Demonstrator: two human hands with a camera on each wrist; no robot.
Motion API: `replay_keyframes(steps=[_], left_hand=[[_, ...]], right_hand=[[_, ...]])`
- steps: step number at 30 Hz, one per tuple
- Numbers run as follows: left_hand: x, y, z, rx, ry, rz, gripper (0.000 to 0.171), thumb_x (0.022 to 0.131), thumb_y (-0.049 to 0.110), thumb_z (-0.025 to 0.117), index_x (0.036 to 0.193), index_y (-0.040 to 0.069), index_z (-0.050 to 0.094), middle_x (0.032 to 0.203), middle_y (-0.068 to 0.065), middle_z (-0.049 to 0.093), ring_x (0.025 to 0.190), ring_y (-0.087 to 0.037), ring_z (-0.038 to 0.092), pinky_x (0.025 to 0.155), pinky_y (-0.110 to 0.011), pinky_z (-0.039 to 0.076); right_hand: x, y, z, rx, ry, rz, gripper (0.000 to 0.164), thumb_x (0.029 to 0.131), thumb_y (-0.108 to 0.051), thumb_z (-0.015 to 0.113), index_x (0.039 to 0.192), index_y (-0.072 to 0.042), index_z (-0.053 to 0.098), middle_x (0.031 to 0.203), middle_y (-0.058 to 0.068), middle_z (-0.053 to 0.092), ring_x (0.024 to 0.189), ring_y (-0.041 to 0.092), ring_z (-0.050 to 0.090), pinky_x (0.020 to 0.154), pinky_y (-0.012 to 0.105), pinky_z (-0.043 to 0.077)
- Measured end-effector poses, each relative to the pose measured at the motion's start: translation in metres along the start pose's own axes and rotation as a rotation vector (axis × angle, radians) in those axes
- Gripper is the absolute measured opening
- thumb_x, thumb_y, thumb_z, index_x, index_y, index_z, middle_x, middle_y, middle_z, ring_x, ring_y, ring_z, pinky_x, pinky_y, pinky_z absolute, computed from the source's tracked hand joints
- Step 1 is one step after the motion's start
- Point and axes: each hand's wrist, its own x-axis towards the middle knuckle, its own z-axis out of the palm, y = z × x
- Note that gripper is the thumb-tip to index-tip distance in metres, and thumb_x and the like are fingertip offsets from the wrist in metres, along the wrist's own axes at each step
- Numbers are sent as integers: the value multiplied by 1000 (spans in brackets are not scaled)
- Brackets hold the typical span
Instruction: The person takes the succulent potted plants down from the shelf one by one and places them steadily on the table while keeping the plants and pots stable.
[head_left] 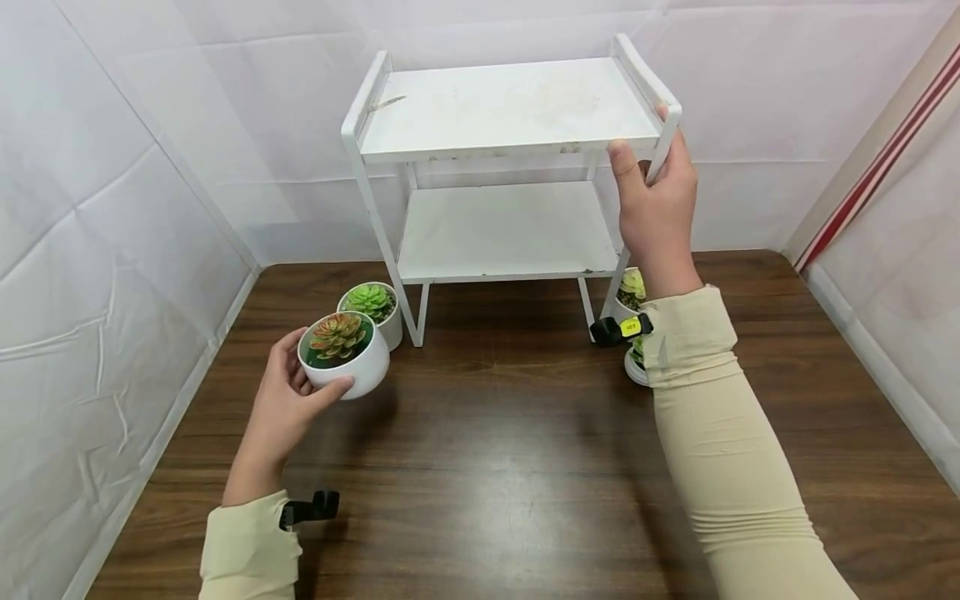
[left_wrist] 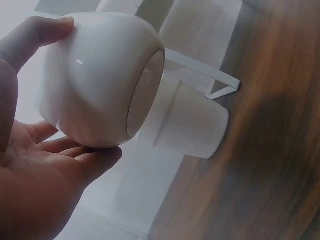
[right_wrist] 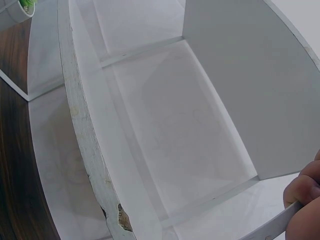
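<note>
My left hand (head_left: 288, 396) grips a round white pot (head_left: 360, 371) with a reddish-green succulent (head_left: 339, 336) in it, held above the table. In the left wrist view the thumb and fingers curve around the pot's sides (left_wrist: 110, 75), its base facing the table. Behind it, a second white pot (head_left: 390, 329) with a bright green succulent (head_left: 370, 302) stands by the left leg of a white two-tier shelf (head_left: 502, 108). My right hand (head_left: 663, 204) grips the shelf's right upright just under the top tier. Its fingers wrap behind the post, partly hidden.
Two more potted plants, one with pale leaves (head_left: 632, 287) and a lower one in a white pot (head_left: 636, 367), stand by the shelf's right leg, partly covered by the right wrist. The brown wooden table (head_left: 480, 467) lies between white fabric walls (head_left: 112, 208).
</note>
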Motion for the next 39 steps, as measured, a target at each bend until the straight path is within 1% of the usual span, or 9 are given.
replay_keyframes(steps=[5,11,22,28,31,35,39], left_hand=[[-1,-7,3,-15,-8,-33,92,85,14,76,152,9,14,152,-12,33,137,-23,38,92,-4,38],[-1,-15,4,-7,-8,-60,94,84,15,77,152,8,12,154,-13,31,139,-23,36,93,-5,37],[0,-29,6,-9,-26,-88,93,85,16,76,152,7,12,154,-14,30,140,-23,35,95,-8,37],[1,-34,7,10,-36,-111,94,84,18,76,152,7,11,154,-15,29,140,-23,35,101,-16,38],[2,-34,8,18,-40,-121,95,84,20,77,152,7,11,154,-15,29,140,-23,35,106,-26,38],[3,-36,9,19,-44,-132,95,84,20,77,151,7,11,155,-17,28,141,-24,34,112,-42,33],[3,-39,11,14,-42,-145,95,84,15,77,151,5,11,154,-20,27,142,-28,32,114,-47,30]], right_hand=[[-3,-1,0,-6,-5,10,60,93,-27,64,147,-14,40,139,5,54,121,14,55,100,29,43],[-3,0,1,10,-8,-12,60,92,-26,64,146,-13,41,138,6,55,121,15,55,100,29,44],[-2,0,-1,40,-1,-4,60,92,-25,64,146,-14,41,137,6,55,119,16,56,98,30,44],[-2,-1,-1,75,-4,-2,61,91,-24,65,146,-14,41,135,7,57,116,18,58,96,30,46],[-2,-1,-2,54,-1,1,61,91,-25,65,146,-14,41,135,7,57,115,17,58,95,30,46],[-2,-1,-1,47,1,-3,61,91,-25,65,146,-13,42,135,7,57,115,17,58,96,30,46],[-3,-1,0,67,-3,-10,60,91,-23,65,146,-13,42,135,7,57,115,17,58,95,30,46]])
